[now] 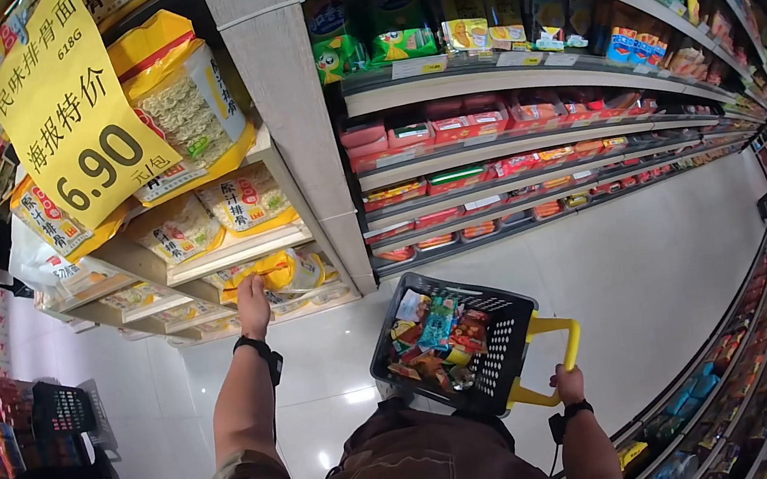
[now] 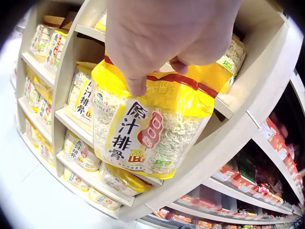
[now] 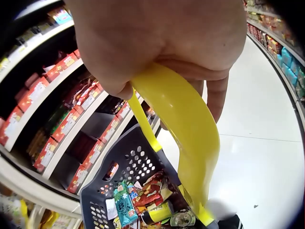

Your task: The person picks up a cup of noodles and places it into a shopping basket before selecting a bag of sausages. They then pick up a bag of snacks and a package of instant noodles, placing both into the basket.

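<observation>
My left hand (image 1: 254, 307) pinches the yellow top of a bag of dried noodles (image 2: 152, 138). The clear front of the bag shows pale curly noodles and dark lettering. It hangs upright from the fingers in the left wrist view, in front of the wooden shelf unit (image 2: 59, 88). Down at the right, my right hand (image 1: 568, 382) grips the yellow handle (image 3: 193, 129) of a dark grey shopping basket (image 3: 112, 157). Packaged snacks (image 1: 440, 329) fill its bottom, among them a teal packet (image 3: 125, 210) and a yellow-and-black can (image 3: 159, 212).
More noodle bags (image 2: 78, 150) stand in the cubbies, below a big yellow price sign (image 1: 71, 112). A post (image 1: 279, 87) separates them from long shelves of red packages (image 1: 474, 119). Another shelf row (image 1: 742, 346) runs along the right, across the shiny pale floor (image 1: 622, 265).
</observation>
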Action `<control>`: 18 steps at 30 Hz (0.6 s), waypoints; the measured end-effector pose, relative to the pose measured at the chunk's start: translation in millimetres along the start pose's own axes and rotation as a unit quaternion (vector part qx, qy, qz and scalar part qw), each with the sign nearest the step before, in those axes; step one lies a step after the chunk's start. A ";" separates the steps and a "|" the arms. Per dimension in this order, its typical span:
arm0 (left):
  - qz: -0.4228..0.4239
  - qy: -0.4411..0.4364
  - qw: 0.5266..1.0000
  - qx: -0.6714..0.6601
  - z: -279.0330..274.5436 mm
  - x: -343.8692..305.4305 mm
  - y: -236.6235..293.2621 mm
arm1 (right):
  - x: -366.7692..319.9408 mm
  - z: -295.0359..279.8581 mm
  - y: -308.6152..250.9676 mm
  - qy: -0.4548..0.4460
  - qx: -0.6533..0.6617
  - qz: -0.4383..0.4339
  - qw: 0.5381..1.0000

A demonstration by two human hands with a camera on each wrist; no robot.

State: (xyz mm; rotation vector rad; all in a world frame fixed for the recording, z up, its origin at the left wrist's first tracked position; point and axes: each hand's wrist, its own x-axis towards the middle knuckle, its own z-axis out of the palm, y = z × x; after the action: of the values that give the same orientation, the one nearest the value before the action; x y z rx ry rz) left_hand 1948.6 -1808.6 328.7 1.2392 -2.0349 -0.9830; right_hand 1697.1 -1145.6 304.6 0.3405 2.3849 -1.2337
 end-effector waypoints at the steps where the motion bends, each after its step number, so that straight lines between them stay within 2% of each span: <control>1: 0.000 -0.001 1.000 -0.001 1.6 3.8 4.1 | -0.5 0.8 -1.9 0.001 0.000 0.000 1.000; 4: 0.006 -0.001 1.000 0.003 6.9 15.0 4.0 | -1.1 2.1 -2.1 0.007 -0.010 0.004 1.000; 6: -0.006 0.023 0.997 -0.069 16.6 20.1 -1.2 | -0.6 2.7 -1.1 0.016 -0.009 0.004 1.000; 7: -0.044 0.005 0.995 -0.091 18.8 23.8 -4.9 | -0.7 2.0 -1.7 0.017 -0.010 0.010 1.000; 8: -0.043 0.002 0.995 -0.091 23.7 22.5 -8.8 | -1.0 1.7 -2.0 0.019 -0.009 0.012 1.000; 10: -0.186 0.034 0.944 -0.271 25.6 9.7 26.8 | -2.3 2.2 -2.0 0.009 0.000 0.012 1.000; 14: -0.181 0.075 0.938 -0.286 50.0 19.1 -3.3 | -8.8 1.0 -3.8 0.008 -0.002 0.027 1.000; 17: -0.195 0.150 0.896 -0.370 56.9 20.7 12.0 | -11.6 0.1 0.2 0.005 -0.034 0.036 0.999; 18: -0.194 0.141 0.899 -0.365 57.6 22.6 9.3 | -15.5 0.1 0.1 0.002 -0.014 0.042 0.999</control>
State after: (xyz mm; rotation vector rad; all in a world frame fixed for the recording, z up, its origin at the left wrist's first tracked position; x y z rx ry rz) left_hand 1890.7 -1809.0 305.0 1.2649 -1.0341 -1.4685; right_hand 1710.7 -1146.0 311.9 0.4303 2.3627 -1.1616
